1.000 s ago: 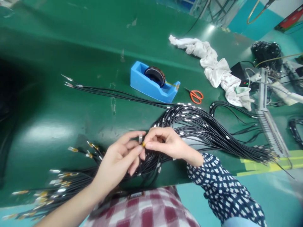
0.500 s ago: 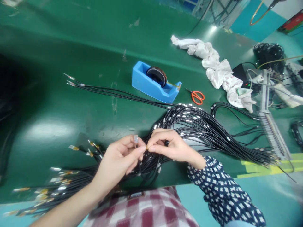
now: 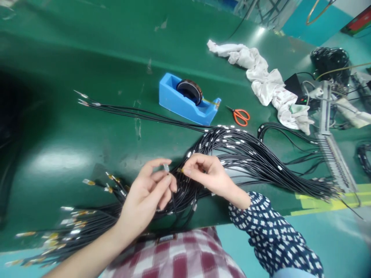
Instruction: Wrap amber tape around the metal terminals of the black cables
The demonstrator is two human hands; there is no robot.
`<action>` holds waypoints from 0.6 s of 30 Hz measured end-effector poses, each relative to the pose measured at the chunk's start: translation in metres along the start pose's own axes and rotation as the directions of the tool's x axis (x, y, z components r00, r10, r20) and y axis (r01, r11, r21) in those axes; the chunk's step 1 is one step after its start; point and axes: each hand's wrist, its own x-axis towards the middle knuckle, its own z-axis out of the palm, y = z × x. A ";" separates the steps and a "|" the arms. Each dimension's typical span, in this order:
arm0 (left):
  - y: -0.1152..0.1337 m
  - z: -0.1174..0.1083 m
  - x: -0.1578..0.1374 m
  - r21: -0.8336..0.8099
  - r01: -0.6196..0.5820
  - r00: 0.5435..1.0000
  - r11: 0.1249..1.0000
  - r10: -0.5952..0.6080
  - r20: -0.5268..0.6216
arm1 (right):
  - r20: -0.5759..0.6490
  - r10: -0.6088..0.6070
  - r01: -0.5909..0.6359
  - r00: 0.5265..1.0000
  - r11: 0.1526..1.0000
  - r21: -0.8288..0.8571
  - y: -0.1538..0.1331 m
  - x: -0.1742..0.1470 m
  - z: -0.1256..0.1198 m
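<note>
My left hand (image 3: 153, 183) is closed on the end of a black cable, and its small flat silvery connector (image 3: 166, 167) sticks up between the fingers. Just to the right, my right hand (image 3: 204, 172) pinches a small piece of amber tape (image 3: 180, 170) between thumb and forefinger. A gap separates the two hands. Beneath and beyond them a thick bundle of black cables (image 3: 255, 160) with white labels curves across the green table. Left of my left hand lie many cable ends (image 3: 75, 222), several with amber tape near their metal tips.
A blue tape dispenser (image 3: 185, 106) with an amber roll stands beyond the hands. Scissors with orange handles (image 3: 241, 117) lie beside it. Crumpled white cloth (image 3: 261, 77) stretches behind, and a slotted metal rack (image 3: 337, 162) stands at the right. A few cables (image 3: 130, 112) extend to the left.
My hands have come apart from touching fingertips. The right hand has drawn slightly up and right with the tape, while my left forefinger has straightened beside the connector.
</note>
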 end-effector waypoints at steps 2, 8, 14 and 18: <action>0.003 0.000 -0.001 0.015 -0.019 1.000 1.000 0.019 0.009 | 0.018 0.010 -0.010 1.000 1.000 0.008 -0.002 0.002 -0.001; 0.003 0.002 0.000 0.013 -0.006 0.998 1.000 0.005 0.064 | 0.091 0.029 -0.032 0.995 0.999 0.028 -0.009 0.006 0.003; 0.003 -0.001 -0.001 0.017 0.017 0.996 1.000 -0.018 0.088 | 0.129 0.014 -0.014 0.992 1.000 0.006 -0.005 0.008 0.003; 0.003 -0.001 -0.001 0.025 0.026 0.994 0.999 -0.029 0.102 | 0.150 0.005 -0.004 0.989 1.000 -0.011 -0.002 0.009 0.001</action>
